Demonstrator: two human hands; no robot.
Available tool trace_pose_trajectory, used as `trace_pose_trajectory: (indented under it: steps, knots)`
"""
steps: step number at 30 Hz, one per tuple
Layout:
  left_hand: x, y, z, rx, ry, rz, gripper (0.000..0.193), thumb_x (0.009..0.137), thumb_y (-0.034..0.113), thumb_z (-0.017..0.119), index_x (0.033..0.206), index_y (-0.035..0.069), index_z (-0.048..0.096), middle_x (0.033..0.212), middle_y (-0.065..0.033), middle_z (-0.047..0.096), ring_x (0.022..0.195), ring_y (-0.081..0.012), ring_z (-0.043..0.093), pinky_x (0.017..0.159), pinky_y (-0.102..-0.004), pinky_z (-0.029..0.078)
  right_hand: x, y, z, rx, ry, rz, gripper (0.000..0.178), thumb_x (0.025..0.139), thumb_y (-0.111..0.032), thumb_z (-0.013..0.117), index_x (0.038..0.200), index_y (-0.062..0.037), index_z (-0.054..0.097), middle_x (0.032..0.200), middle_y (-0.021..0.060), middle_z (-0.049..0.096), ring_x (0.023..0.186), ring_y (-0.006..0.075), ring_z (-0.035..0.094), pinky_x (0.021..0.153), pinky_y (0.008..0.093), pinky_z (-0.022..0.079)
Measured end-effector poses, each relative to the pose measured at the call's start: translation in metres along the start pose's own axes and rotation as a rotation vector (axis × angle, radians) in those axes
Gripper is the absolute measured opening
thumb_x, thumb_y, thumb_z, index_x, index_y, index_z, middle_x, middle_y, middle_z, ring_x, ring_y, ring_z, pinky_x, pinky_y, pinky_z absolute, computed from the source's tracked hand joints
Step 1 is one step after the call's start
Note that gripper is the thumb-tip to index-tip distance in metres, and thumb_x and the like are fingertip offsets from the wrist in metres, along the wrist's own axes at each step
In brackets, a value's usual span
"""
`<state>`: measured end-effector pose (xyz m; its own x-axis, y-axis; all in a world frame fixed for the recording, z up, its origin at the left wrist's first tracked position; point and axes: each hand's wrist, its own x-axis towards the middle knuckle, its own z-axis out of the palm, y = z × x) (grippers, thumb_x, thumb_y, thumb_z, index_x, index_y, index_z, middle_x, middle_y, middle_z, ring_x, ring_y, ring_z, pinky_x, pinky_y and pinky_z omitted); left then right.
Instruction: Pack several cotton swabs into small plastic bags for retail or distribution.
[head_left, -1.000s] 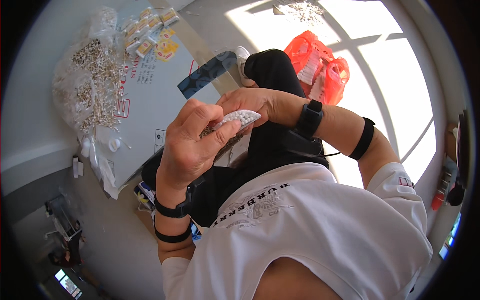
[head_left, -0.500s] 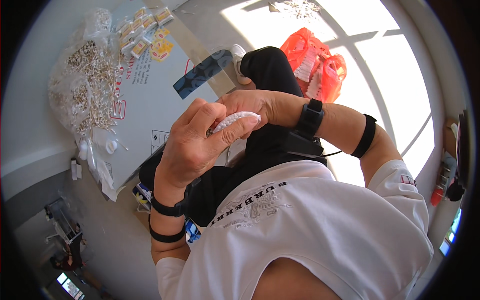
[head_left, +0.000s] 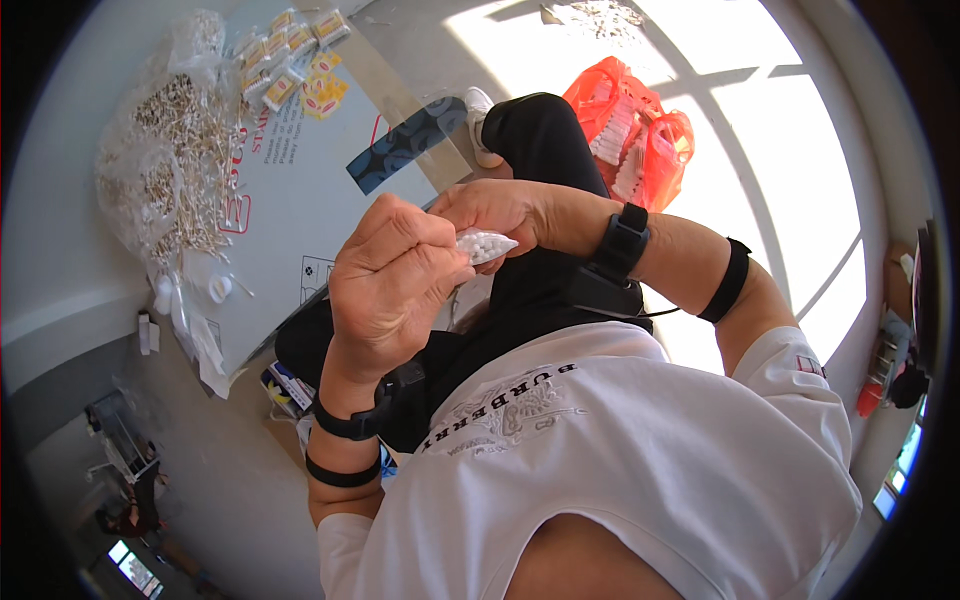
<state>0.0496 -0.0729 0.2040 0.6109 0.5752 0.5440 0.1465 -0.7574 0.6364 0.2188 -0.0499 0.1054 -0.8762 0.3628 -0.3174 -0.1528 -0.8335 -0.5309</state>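
Observation:
A small clear bag of cotton swabs (head_left: 486,247), white tips showing, is held between my two hands above my lap. My left hand (head_left: 392,285) pinches the near-left end of the bag, its fingers bent and pressed together. From the other side my right hand (head_left: 497,212) is wrapped round the bag, with most of its fingers hidden behind it. Left of my hands, a large clear plastic bag (head_left: 150,185) lies on the table, with a heap of loose cotton swabs (head_left: 195,150) spilling out of it.
Beyond the heap, several small packs (head_left: 285,88) and yellow cards (head_left: 322,90) lie on the printed table board (head_left: 285,190). A dark patterned strip (head_left: 405,145) is near its edge. A red plastic bag (head_left: 670,140) with white packs stands on the sunlit floor. Scattered swabs (head_left: 600,15) lie farther off.
My left hand has turned and drawn its thumb back off the top of the bag, so more of the swab tips show. My right hand has barely moved.

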Motion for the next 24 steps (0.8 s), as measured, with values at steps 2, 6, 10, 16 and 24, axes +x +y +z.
trace_pose_trajectory:
  steps: [2, 6, 10, 16, 24]
  knots:
    - [0.000, 0.001, 0.004, 0.024, 0.024, 0.006, 0.018, 0.063, -0.003, 0.076, 0.077, -0.001, 0.065, 0.081, -0.0070, 0.061, 0.075, -0.0221, 0.055, 0.063, -0.0300, 0.047, 0.003, 0.004, -0.010, -0.086, 0.060, -0.093, 0.030, 0.097, -0.026, 0.053, 0.086, -0.0007, 0.063, 0.067, 0.0040, 0.058, 0.044, 0.0085, 0.049, 0.035, 0.0175, 0.035]
    - [-0.009, -0.009, 0.005, 0.140, 0.141, 0.005, 0.019, 0.062, -0.004, 0.075, 0.077, -0.001, 0.064, 0.080, -0.0077, 0.060, 0.074, -0.0230, 0.054, 0.063, -0.0305, 0.046, -0.015, -0.017, 0.008, -0.305, 0.357, -0.457, 0.052, 0.090, -0.045, 0.065, 0.111, 0.0027, 0.068, 0.102, 0.0099, 0.069, 0.091, 0.0134, 0.064, 0.082, 0.0273, 0.051]
    - [-0.015, -0.019, 0.002, 0.178, 0.158, -0.067, 0.019, 0.062, -0.005, 0.075, 0.077, -0.001, 0.064, 0.080, -0.0082, 0.060, 0.073, -0.0236, 0.054, 0.062, -0.0312, 0.046, -0.044, -0.027, 0.025, -0.956, 0.374, -1.031, 0.032, 0.082, -0.019, 0.076, 0.111, -0.0059, 0.072, 0.109, 0.0047, 0.064, 0.100, 0.0163, 0.059, 0.081, 0.0253, 0.047]
    - [-0.018, -0.037, 0.005, 0.255, 0.151, -0.058, 0.018, 0.064, -0.006, 0.073, 0.078, -0.001, 0.062, 0.079, -0.0085, 0.058, 0.072, -0.0244, 0.054, 0.061, -0.0319, 0.046, -0.029, -0.024, 0.025, -1.249, 0.460, -1.041, 0.011, 0.079, -0.002, 0.073, 0.090, -0.0031, 0.071, 0.088, 0.0063, 0.059, 0.084, 0.0202, 0.057, 0.073, 0.0302, 0.047]
    - [-0.030, -0.086, 0.011, 0.191, 0.089, -0.457, 0.015, 0.074, -0.006, 0.069, 0.082, -0.001, 0.057, 0.080, -0.0127, 0.059, 0.078, -0.0327, 0.057, 0.067, -0.0393, 0.047, 0.023, -0.020, -0.012, -1.623, 0.631, -1.167, 0.012, 0.075, -0.002, 0.071, 0.080, -0.0031, 0.060, 0.085, 0.0087, 0.056, 0.081, 0.0277, 0.056, 0.071, 0.0344, 0.048]
